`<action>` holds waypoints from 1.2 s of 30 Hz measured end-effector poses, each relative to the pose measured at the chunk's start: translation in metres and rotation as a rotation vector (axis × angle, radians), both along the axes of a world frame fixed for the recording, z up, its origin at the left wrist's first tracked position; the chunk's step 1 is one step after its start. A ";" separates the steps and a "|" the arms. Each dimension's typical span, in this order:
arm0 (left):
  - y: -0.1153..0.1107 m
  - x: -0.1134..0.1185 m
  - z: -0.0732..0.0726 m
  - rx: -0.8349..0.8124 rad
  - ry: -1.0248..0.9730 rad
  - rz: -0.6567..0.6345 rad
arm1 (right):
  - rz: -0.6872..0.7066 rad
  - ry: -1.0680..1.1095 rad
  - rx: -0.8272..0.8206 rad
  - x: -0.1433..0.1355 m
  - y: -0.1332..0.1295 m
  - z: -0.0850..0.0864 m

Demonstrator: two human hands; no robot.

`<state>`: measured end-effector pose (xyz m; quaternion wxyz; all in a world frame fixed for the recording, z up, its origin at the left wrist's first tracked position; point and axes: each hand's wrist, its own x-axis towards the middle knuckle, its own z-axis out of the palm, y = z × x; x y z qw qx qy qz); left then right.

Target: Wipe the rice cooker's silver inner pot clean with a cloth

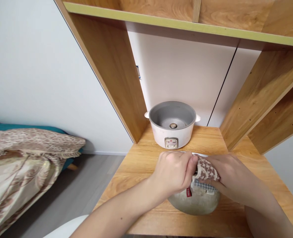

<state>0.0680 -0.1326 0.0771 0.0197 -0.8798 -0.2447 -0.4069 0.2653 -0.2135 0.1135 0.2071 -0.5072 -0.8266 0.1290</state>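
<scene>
My left hand (173,168) is closed in a fist over a round, dull grey-green thing (194,203). A dark bit shows beside its thumb, but the fingers hide what they grip. My right hand (233,175) is closed on a brown-and-white patterned cloth (207,169), which lies bunched between the two hands. Below the cloth, a red tag (188,191) with white letters and a grey checked strip (205,185) show against the round thing. Both hands cover most of its top. Just behind them stands a white rice cooker (158,135), lidless, with its grey inside bare.
The wooden desk top (126,181) is framed by upright wooden panels, and a shelf (161,24) with a yellow-green edge runs overhead. A bed with a patterned cover (29,165) stands at left on grey flooring. Part of a white rounded thing (67,228) shows at bottom left.
</scene>
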 end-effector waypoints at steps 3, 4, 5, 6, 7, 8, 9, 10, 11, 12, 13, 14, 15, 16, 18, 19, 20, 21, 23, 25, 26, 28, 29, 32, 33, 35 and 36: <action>0.000 -0.001 -0.001 -0.002 -0.006 -0.012 | 0.004 -0.016 0.118 -0.006 0.001 -0.004; 0.000 -0.001 -0.001 -0.003 -0.005 -0.016 | 0.007 -0.020 0.145 -0.007 0.001 -0.004; 0.000 -0.001 -0.001 -0.003 -0.002 -0.017 | 0.007 -0.026 0.158 -0.007 0.001 -0.004; 0.000 -0.001 -0.001 -0.002 0.002 -0.014 | 0.003 -0.034 0.155 -0.006 0.001 -0.003; 0.000 -0.001 -0.001 0.000 0.007 -0.010 | -0.003 -0.041 0.132 -0.005 0.000 -0.002; 0.000 -0.001 -0.001 0.003 0.012 -0.006 | -0.007 -0.044 0.092 -0.003 0.000 -0.001; 0.000 -0.001 -0.001 0.008 0.014 -0.002 | -0.008 -0.037 0.043 -0.002 -0.001 0.001; -0.001 -0.001 0.000 0.014 0.014 0.001 | -0.006 -0.024 -0.005 0.000 -0.001 0.003; -0.001 0.000 0.000 0.019 0.015 0.001 | -0.003 -0.008 -0.041 0.003 -0.002 0.004; -0.001 0.000 0.001 0.022 0.017 -0.001 | 0.002 0.005 -0.065 0.005 -0.002 0.005; -0.001 0.000 0.001 0.024 0.018 -0.004 | 0.006 0.013 -0.077 0.007 -0.002 0.006; -0.001 0.000 0.002 0.024 0.020 -0.006 | 0.008 0.014 -0.084 0.009 -0.002 0.006; -0.001 0.001 0.002 0.022 0.022 -0.007 | 0.008 0.010 -0.090 0.010 -0.001 0.006; -0.001 0.001 0.003 0.022 0.021 -0.007 | 0.008 0.006 -0.096 0.012 -0.001 0.006; -0.001 0.001 0.003 0.029 0.014 -0.007 | 0.006 0.006 -0.111 0.013 -0.001 0.004; -0.001 0.001 0.002 0.032 0.011 -0.008 | 0.001 0.006 -0.119 0.013 -0.001 0.004; -0.001 0.001 0.002 0.035 0.009 -0.008 | -0.006 0.003 -0.126 0.013 -0.001 0.003; -0.001 0.001 0.001 0.037 0.008 -0.010 | -0.014 -0.004 -0.130 0.012 -0.001 0.003; -0.001 0.001 0.001 0.036 0.009 -0.011 | -0.035 -0.020 -0.126 0.011 -0.002 0.002; -0.001 0.001 0.000 0.033 0.008 -0.011 | -0.038 -0.024 -0.112 0.010 -0.003 0.003; -0.001 0.001 0.000 0.032 0.006 -0.010 | -0.030 -0.018 -0.110 0.010 -0.003 0.003; -0.001 0.000 0.001 0.032 0.002 -0.009 | -0.020 -0.015 -0.107 0.010 -0.005 0.002; -0.001 0.000 0.001 0.032 0.002 -0.010 | -0.029 -0.028 -0.105 0.010 -0.005 0.001; -0.001 0.000 0.001 0.024 0.011 -0.009 | -0.087 -0.100 -0.072 0.012 -0.008 -0.001; -0.001 0.000 0.001 0.021 0.014 -0.009 | -0.094 -0.119 -0.060 0.013 -0.008 -0.002; -0.001 0.000 0.000 0.019 0.014 -0.009 | -0.079 -0.134 -0.035 0.013 -0.009 -0.003; -0.001 0.000 0.000 0.022 0.012 -0.010 | -0.067 -0.135 -0.018 0.013 -0.009 -0.003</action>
